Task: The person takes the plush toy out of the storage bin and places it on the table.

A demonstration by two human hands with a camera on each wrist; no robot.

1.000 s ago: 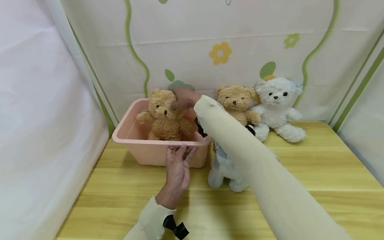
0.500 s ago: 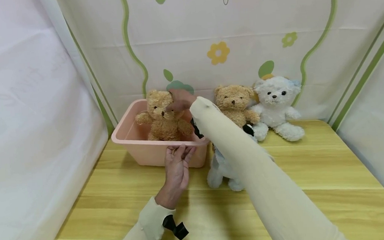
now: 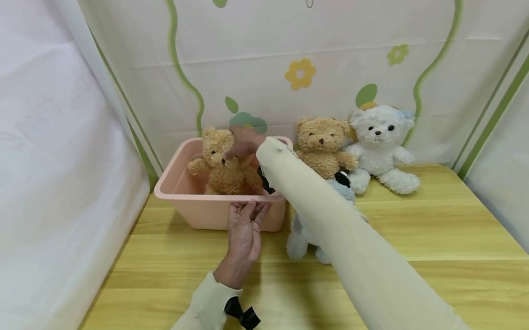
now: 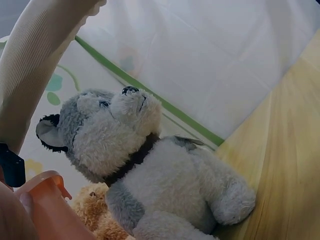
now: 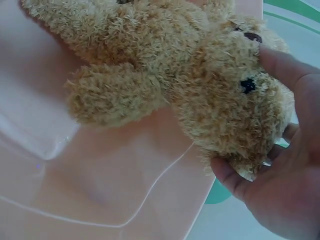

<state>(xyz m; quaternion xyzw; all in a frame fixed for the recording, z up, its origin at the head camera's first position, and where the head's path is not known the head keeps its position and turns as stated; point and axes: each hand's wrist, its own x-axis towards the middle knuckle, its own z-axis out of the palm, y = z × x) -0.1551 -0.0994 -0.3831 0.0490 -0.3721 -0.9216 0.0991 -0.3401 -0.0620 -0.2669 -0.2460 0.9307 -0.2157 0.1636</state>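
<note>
A tan teddy bear (image 3: 226, 180) sits upright inside a pink plastic bin (image 3: 221, 197), its head above the rim. My right hand (image 3: 244, 142) grips the bear's head from the side; in the right wrist view the thumb lies by its nose and the other fingers curl behind the head. My left hand (image 3: 246, 231) pinches the front rim of the bin, palm turned up. Beside the bin, partly behind my right forearm, sits a grey and white plush husky (image 4: 155, 185) with a dark collar, seen fully only in the left wrist view.
Against the back cloth (image 3: 241, 75) sit a second tan teddy bear (image 3: 321, 146) and a white teddy bear (image 3: 378, 138), right of the bin. White cloth walls rise on both sides of the wooden table (image 3: 163, 292).
My right hand has moved slightly left and down with the teddy bear's head, and the bear sits a little lower in the bin. My left hand stays on the rim.
</note>
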